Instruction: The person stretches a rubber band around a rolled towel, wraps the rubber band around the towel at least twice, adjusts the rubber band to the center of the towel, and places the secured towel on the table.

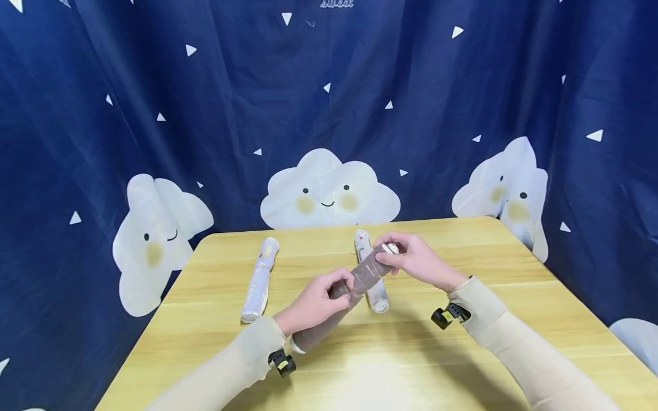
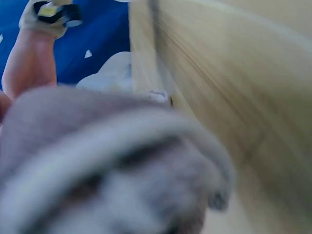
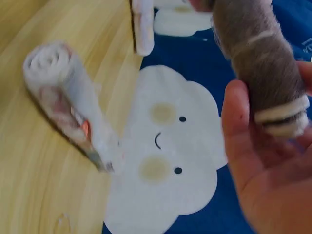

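A brown rolled towel (image 1: 368,275) is held aslant above the table by both hands. My left hand (image 1: 316,302) grips it round the middle, thumb and fingers curled on either side. At its upper right end, my right hand (image 1: 416,260) holds the roll between thumb and fingers. White edges show at that end in the right wrist view, where the towel (image 3: 265,73) has a pale line across it. Blurred and close, one end of the towel (image 2: 63,114) fills much of the left wrist view. Behind it lies a whitish rolled towel (image 1: 379,298), partly covered by the brown one.
A lavender rolled towel (image 1: 259,285) lies on the left part of the wooden table (image 1: 205,342). A dark blue curtain (image 1: 329,114) with clouds and triangles hangs behind the table and along its sides. Each wrist wears a small black camera (image 1: 449,315).
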